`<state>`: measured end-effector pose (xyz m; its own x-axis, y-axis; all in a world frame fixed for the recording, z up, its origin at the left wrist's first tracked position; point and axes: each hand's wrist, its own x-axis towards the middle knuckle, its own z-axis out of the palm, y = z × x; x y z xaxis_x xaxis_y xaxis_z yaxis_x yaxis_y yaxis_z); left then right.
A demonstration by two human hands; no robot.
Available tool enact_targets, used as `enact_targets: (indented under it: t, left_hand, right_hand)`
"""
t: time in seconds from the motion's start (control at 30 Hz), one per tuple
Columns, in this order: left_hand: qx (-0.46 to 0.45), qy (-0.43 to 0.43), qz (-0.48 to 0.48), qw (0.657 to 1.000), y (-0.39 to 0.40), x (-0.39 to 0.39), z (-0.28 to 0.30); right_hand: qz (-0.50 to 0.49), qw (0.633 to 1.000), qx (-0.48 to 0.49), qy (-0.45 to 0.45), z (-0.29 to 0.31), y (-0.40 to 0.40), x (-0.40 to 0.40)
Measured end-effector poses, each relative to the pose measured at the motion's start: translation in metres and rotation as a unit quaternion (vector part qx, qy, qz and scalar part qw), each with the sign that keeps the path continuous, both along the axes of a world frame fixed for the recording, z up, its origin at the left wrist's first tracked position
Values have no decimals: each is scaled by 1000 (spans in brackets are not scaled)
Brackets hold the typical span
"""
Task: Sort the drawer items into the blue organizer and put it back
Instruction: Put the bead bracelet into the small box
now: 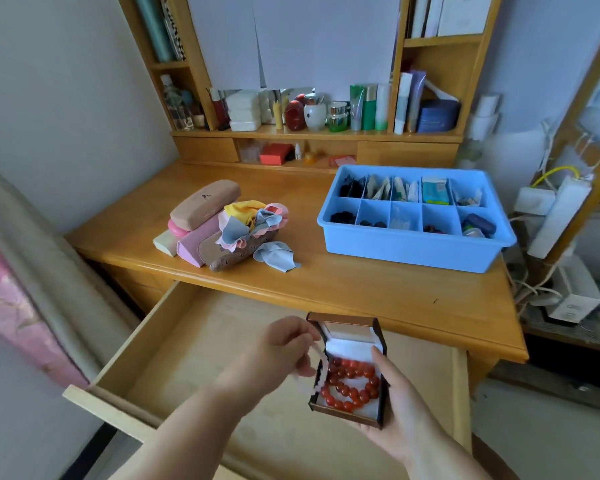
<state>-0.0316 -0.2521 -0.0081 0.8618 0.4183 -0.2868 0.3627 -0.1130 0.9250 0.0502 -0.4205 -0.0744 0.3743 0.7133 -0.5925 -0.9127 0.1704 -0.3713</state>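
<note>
Head view looks down on a pale wooden desk (326, 285) with its wide wooden drawer (194, 341) pulled open below. On the desk's left lies a heap: a tan hard glasses case (205, 204) on top of pink cases, with a bundle of yellow, grey and pink cleaning cloths (253, 220) just beside it and one loose grey cloth (274, 256) in front. Above the open drawer, the left hand (286, 348) has its fingers curled, pinching a string of pale pinkish-white beads (317, 367) that hangs at the left edge of a small dark brown hinged jewellery box (349, 368); blur makes the exact grip hard to read. Inside the open box, a coil of round red beads (352, 384) lies on white lining. The right hand (395, 403) grips the box from beneath, thumb up its right side. Farther right, on the desk's back right part, sits the blue plastic compartmented organizer (413, 245), its cells holding dark small items and packets.
</note>
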Motion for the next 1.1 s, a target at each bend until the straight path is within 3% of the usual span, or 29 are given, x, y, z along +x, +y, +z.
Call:
enact_targets:
  t: [0.1,0.17,0.23,0.3,0.4,0.57,0.67,0.73,0.87,0.93,1.1]
  left_hand:
    - [-103,-13,-67,992,-29,8,12]
    - [-98,-10,-38,994,-37,15,8]
    - [-38,1,-13,999,-41,20,0]
    - [106,-1,-27,994,-43,21,-9]
    - [316,-55,-71,945,-48,13,-17]
    - [364,-113,-170,909,-59,-7,-33]
    - [525,-54,-232,817,-73,-13,-40]
    - [554,0,-237,798,-80,-12,-35]
    - [549,-113,-185,807,-75,-15,-32]
    - [576,-142,-206,778,-74,-15,-28]
    - [626,-118,-291,713,-58,-15,-17]
  right_hand:
    - [16,998,59,-4,1,-3,-4]
    - [16,997,75,-6,2,-6,-5]
    - [16,997,71,-7,1,-10,-4]
    - [16,998,61,-10,-2,-12,-3]
    - [10,999,42,-16,-4,-12,0]
    - [-5,999,30,-20,-5,-7,3]
    - [-2,998,20,-59,-4,-3,1]
    - [6,997,7,-71,-1,-2,-1]
    - [6,995,33,-90,5,-3,1]
    - [1,995,37,-97,7,-3,4]
    - [12,993,5,-121,9,-5,15]
